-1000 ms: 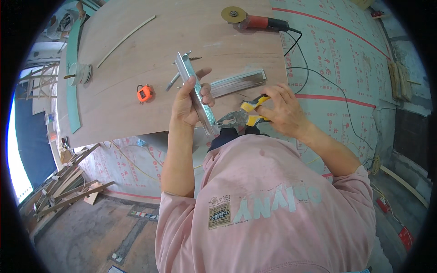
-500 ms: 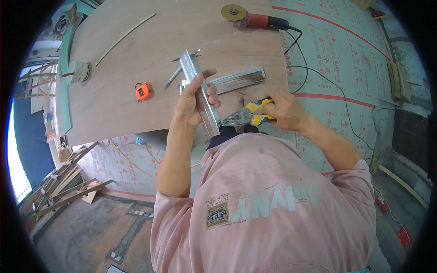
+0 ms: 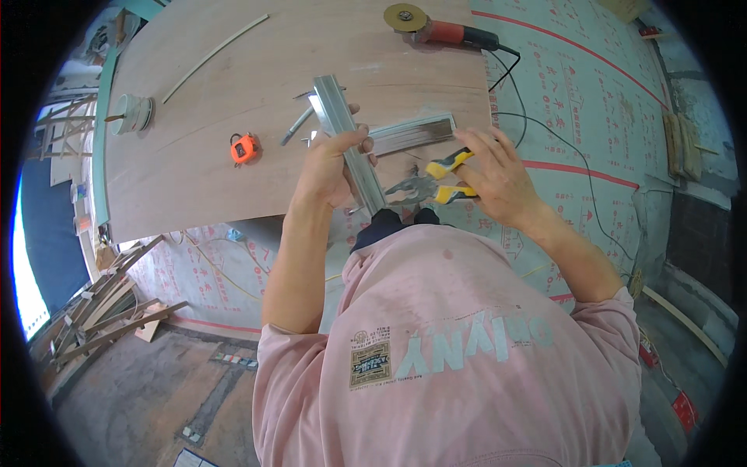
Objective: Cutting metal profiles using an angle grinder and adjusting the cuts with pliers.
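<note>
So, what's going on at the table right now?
The person's left hand grips a metal channel slantwise. The right hand holds yellow-handled pliers by its near end; whether they bite is unclear. More metal pieces, an orange tape measure and an angle grinder lie on the table.

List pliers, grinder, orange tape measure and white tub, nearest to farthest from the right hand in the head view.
1. Pliers: in the right hand.
2. Grinder: beyond it, upper right.
3. Orange tape measure: to its left.
4. White tub: far left.
</note>
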A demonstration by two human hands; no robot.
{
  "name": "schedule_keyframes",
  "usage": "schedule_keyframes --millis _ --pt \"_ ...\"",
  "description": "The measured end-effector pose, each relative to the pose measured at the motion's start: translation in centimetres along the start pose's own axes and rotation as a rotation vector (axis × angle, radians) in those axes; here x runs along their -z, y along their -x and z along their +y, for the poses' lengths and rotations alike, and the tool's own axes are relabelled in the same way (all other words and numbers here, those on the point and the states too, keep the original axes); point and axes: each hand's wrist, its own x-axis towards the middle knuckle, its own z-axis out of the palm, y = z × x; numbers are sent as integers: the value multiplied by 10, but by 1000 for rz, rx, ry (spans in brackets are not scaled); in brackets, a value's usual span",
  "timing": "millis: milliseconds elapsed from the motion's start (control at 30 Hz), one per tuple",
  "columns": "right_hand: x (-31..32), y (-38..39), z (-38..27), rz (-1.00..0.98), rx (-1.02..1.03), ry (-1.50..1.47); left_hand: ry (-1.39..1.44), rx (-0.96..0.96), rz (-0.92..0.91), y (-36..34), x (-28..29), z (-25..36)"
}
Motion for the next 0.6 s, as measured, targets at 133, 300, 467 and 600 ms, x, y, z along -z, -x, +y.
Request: schedule_keyframes --millis 133,300,467,600 --pt "-3 -10 -9 7 68 91 -108 -52 88 -8 -6 -8" --pt "-12 -15 -12 46 114 117 -195 -74 185 -12 -10 -14" --pt "-11 -18 -13 21 147 118 -251 -51 256 -11 -4 -18" --pt "-17 -17 -8 -60 162 48 -273 0 260 -12 -6 -21"
